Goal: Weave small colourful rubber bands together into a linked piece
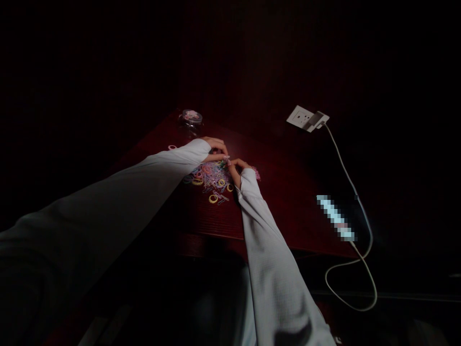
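Note:
A pile of small colourful hair ties and clips (212, 177) lies on the dark red table, in pink, purple, yellow and blue. Over its far edge is my left hand (216, 145), its fingers bent and closed in a pinch. My right hand (237, 168) comes in from the right side of the pile, thumb and finger pressed together close to the left fingertips. Something small and pale shows where the fingertips meet, but it is too small to name. A yellow scalloped hair tie (213, 198) lies at the pile's near edge.
A clear jar (191, 120) with a decorated lid stands at the table's far left corner. A wall socket (302, 117) with a plugged-in charger feeds a white cable (342, 158) to a blurred-out bright device (336, 218) on the right. The table's front edge (212, 235) is near me.

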Available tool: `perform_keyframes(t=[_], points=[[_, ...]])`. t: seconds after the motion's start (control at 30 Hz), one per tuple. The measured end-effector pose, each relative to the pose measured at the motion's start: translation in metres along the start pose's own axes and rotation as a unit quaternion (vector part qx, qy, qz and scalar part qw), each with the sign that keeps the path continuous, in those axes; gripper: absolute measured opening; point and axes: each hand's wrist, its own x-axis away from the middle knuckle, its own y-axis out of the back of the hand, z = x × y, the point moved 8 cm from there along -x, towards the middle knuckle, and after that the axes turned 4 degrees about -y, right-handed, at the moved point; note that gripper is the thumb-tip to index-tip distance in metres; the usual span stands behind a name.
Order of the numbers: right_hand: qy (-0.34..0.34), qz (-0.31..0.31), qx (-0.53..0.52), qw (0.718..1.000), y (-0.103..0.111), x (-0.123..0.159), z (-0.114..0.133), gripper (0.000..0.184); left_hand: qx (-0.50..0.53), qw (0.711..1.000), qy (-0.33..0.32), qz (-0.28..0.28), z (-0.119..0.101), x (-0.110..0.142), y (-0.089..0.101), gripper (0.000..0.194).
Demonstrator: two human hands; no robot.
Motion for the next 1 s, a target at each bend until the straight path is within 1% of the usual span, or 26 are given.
perform_keyframes(t=[0.2, 0.33, 0.5, 0.7, 1.0], points=[[-0.01, -0.004, -0.017, 1.0, 0.001, -0.001, -0.004, 0.039, 0.007, 1.0, -0.012, -0.005, -0.001, -0.001, 0.0, 0.029], [-0.012, 0.013, -0.007, 1.0, 0.003, -0.002, -0.004, 0.034, 0.003, 1.0, -0.012, -0.009, -0.002, 0.0, 0.001, 0.03], [-0.013, -0.007, -0.022, 1.0, 0.0, -0.004, -0.012, 0.041, 0.0, 1.0, -0.008, 0.014, -0.002, 0.002, -0.002, 0.031], [-0.005, -0.005, -0.029, 1.0, -0.004, -0.005, -0.015, 0.044, -0.014, 0.999, -0.007, 0.046, 0.0, 0.002, -0.005, 0.033], [-0.01, 0.028, -0.034, 0.999, 0.001, -0.003, -0.007, 0.043, -0.016, 0.997, 0.033, 0.074, 0.001, 0.001, -0.006, 0.036]])
